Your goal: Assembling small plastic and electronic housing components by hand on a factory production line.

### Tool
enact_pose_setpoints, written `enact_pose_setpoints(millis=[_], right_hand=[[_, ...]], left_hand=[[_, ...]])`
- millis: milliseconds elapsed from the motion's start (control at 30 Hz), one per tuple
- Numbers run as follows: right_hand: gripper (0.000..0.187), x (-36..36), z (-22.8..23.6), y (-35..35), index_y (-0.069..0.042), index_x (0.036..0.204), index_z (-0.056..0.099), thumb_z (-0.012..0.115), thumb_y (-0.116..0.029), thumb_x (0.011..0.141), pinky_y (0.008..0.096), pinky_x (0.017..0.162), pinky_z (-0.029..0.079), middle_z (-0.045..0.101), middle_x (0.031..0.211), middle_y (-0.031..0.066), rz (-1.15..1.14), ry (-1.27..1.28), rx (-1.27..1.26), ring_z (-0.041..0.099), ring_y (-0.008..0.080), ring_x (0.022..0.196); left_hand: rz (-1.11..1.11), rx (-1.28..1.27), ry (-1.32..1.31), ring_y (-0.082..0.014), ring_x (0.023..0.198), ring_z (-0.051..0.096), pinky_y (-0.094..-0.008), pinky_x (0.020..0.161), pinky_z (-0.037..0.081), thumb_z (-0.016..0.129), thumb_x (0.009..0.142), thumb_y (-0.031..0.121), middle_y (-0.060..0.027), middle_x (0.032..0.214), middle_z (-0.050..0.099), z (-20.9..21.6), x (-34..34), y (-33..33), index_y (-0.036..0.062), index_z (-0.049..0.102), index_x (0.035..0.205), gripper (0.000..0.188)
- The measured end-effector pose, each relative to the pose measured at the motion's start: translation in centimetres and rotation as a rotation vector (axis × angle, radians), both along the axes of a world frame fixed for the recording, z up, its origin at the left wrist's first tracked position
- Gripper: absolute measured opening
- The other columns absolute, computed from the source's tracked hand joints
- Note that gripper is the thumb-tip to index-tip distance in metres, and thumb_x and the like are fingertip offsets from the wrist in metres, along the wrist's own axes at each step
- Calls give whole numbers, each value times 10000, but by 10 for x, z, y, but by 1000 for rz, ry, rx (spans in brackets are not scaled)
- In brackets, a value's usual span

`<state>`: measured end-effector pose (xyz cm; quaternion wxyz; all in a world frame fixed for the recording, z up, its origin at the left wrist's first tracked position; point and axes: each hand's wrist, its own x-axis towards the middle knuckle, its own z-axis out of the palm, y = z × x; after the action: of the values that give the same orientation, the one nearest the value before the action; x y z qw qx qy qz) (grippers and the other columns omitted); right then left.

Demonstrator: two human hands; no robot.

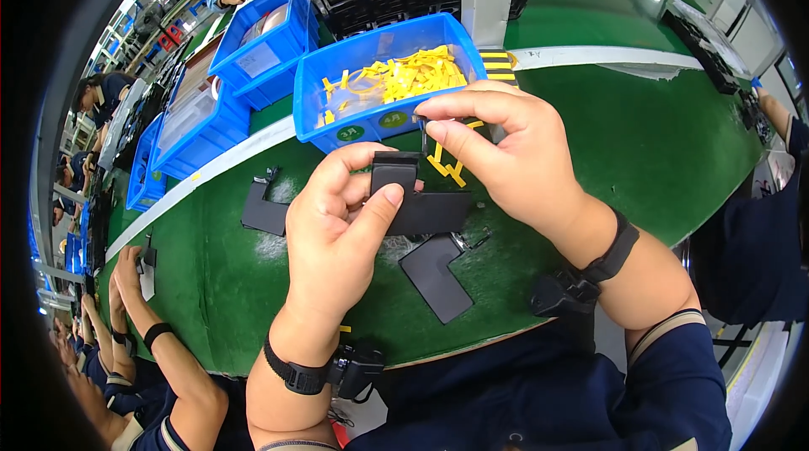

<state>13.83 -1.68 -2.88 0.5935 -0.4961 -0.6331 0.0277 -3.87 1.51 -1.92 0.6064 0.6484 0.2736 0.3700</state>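
Observation:
My left hand [333, 219] is closed on a flat black L-shaped piece [438, 212], its thumb pressed on the upright arm and its fingers behind. Just above and to the right, my right hand [518, 143] pinches the end of a thin dark cable [424, 136] between thumb and forefinger. The cable's lower end runs down behind the piece, so where it joins is hidden. Two similar black L-shaped pieces lie on the green table: one to the left [265, 211], the other nearer me [438, 278], with a small cable at its corner.
Beyond my hands stands a blue bin [324, 80] of yellow strips [421, 73]; a few loose yellow strips [455, 171] lie below it. More blue bins [261, 59] stand at the back left. At left, a co-worker's hands [126, 274] work at the same green table [227, 299].

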Motion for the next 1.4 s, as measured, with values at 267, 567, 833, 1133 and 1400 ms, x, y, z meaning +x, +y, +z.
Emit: enact_pose_setpoints(millis=[267,567,833,1133,1400], right_hand=[[148,-1,5,-4,4,886,693,648,-107,798,257,737,501,693,851,85,208,457,-353,638,115,793],[115,-6,3,-7,18,885,661,607,-72,840,236,701,467,649,824,46,159,299,-302,581,92,764],[147,-4,-2,-6,-14,949,660,580,-34,827,261,722,462,633,826,56,131,21,-213,581,121,775],[589,-13,-6,-10,-81,1339,403,566,-1,779,289,728,473,599,737,49,331,31,-421,587,148,711],[670,-15,-10,-9,-83,1356,373,627,-40,738,329,726,474,614,747,68,287,-98,-455,604,220,708]], left_hand=[[-10,1,-12,-175,876,637,-283,796,506,529,865,-11,-131,950,648,-3,0,3,-13,475,1135,276],[-14,-37,-42,-127,855,620,-250,769,495,532,871,-14,-110,926,653,-5,1,3,-33,484,1121,255],[325,302,435,-107,689,579,-251,627,449,493,820,34,-64,772,619,3,-53,69,12,536,1082,267],[344,531,481,-153,730,593,-283,663,482,682,732,125,-88,864,641,9,-44,57,9,633,987,284],[20,476,509,-208,659,600,-297,609,478,611,722,-8,-119,748,608,-2,-14,32,-6,612,836,114]])
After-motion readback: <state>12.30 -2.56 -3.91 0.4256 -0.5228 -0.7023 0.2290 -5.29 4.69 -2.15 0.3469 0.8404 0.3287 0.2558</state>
